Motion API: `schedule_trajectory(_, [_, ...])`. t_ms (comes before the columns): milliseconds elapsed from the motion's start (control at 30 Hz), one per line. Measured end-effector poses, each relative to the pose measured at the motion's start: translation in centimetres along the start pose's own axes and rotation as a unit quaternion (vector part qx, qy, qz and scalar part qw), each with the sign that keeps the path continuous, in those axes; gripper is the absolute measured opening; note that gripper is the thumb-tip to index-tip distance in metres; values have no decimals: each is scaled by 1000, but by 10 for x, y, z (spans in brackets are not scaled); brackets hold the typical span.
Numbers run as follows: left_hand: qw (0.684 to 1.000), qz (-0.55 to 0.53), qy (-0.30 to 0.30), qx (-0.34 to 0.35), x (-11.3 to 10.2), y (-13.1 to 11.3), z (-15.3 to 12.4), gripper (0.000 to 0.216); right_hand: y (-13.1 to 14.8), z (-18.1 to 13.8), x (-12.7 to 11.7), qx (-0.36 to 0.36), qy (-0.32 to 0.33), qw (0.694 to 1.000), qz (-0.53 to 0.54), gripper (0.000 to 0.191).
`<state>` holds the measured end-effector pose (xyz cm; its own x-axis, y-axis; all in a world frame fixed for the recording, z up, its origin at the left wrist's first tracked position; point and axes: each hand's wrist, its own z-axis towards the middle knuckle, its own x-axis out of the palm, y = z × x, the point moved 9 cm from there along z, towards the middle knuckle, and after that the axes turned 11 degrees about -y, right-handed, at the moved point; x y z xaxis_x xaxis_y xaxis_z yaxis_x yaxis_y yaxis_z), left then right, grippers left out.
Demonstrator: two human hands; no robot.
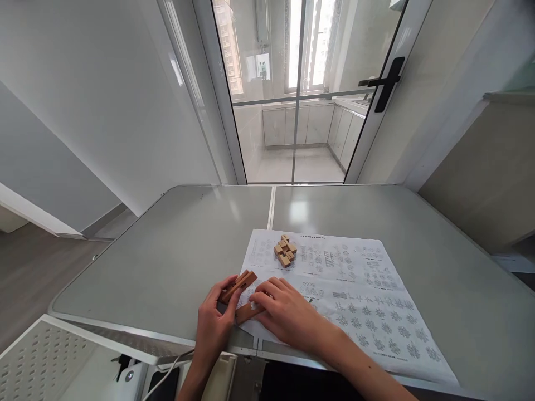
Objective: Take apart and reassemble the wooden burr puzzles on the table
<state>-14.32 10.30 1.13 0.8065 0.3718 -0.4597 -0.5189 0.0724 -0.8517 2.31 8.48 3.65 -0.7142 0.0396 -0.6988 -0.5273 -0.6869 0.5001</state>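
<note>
My left hand is closed around notched wooden puzzle pieces, which lie side by side and tilt up to the right. Just right of it, my right hand has its fingers curled over another wooden puzzle piece. This piece is close to the left fingers; whether they touch it is hard to tell. Beyond both hands, a light wooden interlocking puzzle rests on a large printed instruction sheet. Line drawings cover the sheet, and my right forearm hides part of it.
The sheet lies on a grey folding table with a seam down its middle. A glass door with a black handle stands behind the table. At the lower left, a white perforated panel and a cable sit below the table edge.
</note>
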Motion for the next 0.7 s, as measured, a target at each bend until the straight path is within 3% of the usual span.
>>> schedule_trajectory(167, [1000,-8,-11,1,-2,1,0,41,-6,-2,15,4,17,999,-33,11])
schedule_trajectory(300, [999,-25,-14,-16,-3,8,-1,41,-7,-6,15,29,34,999,-30,4])
schedule_trajectory(367, [999,-37,-12,-30,-3,12,-1,43,-5,-10,10,43,35,998,-22,9])
schedule_trajectory(500, [996,-71,1,-60,-3,13,-2,46,-10,-26,-11,133,-12,989,70,14])
schedule_trajectory(600, [992,-100,7,-80,0,6,-5,46,-20,-46,-27,222,-57,962,149,17])
schedule_trajectory(700, [988,-111,48,-92,17,-5,-13,46,-32,-67,-41,282,-104,935,188,24])
